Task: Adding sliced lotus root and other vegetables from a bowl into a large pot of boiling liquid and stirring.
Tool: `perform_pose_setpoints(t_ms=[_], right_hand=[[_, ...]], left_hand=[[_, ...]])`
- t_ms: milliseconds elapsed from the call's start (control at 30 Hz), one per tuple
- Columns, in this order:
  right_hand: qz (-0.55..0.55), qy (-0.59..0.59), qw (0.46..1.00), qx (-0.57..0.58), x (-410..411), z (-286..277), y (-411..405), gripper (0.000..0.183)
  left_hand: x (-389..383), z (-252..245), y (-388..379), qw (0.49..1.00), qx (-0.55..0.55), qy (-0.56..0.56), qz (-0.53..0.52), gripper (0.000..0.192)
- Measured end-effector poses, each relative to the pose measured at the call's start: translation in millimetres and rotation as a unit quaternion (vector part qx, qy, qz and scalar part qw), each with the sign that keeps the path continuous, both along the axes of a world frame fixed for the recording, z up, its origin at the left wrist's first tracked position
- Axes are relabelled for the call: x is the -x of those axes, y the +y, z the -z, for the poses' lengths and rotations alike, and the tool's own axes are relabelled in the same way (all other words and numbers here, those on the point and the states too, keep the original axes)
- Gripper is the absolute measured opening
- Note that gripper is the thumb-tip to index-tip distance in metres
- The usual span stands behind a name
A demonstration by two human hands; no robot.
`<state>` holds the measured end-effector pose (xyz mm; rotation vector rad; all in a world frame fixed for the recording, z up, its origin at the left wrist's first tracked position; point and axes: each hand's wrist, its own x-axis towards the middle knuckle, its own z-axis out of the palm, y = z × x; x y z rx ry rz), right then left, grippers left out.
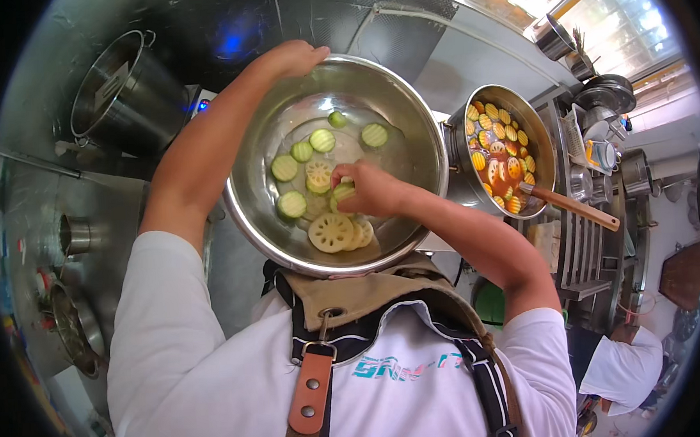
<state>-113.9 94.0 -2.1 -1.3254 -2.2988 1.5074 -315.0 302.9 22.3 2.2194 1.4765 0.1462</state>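
A wide stainless steel bowl is tilted against my apron. My left hand grips its far rim, with the fingers partly hidden behind the edge. Inside the bowl, my right hand pinches a pale green crinkle-cut slice, probably zucchini. Several similar green slices lie scattered over the bowl's bottom. Nearest me, lotus root slices overlap in a small pile. Another lotus root slice rests on a green one just left of my right fingers.
Right of the bowl, a steel pot holds reddish-brown liquid with floating vegetable slices. A wooden-handled utensil sticks out over its rim. A tall stockpot stands at left. Metal racks carry cookware at right. Another person is at lower right.
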Motion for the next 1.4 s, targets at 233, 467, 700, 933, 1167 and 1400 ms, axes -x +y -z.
perform_pose_setpoints(t_ms=[233, 467, 700, 933, 1167, 1400], right_hand=[[0.086, 0.086, 0.948, -0.293, -1.9, -83.0, -4.3, 0.036], [0.116, 0.046, 0.945, -0.303, -9.2, -50.8, -12.5, 0.037], [0.075, 0.099, 0.968, -0.22, -18.7, -42.4, -29.2, 0.04], [0.427, -0.069, 0.808, -0.4, -223.4, -5.1, 33.7, 0.035], [0.388, -0.31, 0.838, -0.226, -331.6, 71.6, 49.5, 0.042], [0.27, -0.272, 0.883, -0.272, -248.8, -37.0, 69.4, 0.021]], left_hand=[[3.6, -2.2, -5.4, 1.0, 0.018, -0.005, -0.004, 0.065], [-4.7, -5.9, -2.9, 1.0, -0.021, 0.007, -0.011, 0.063], [1.6, -2.4, 10.7, 0.999, 0.007, -0.01, 0.042, 0.057], [-6.6, -10.8, 1.5, 1.0, -0.011, -0.007, 0.01, 0.06], [-3.0, -18.5, -10.5, 0.999, 0.017, -0.02, -0.029, 0.06], [42.9, 12.1, 7.8, 0.996, -0.052, 0.035, 0.065, 0.055]])
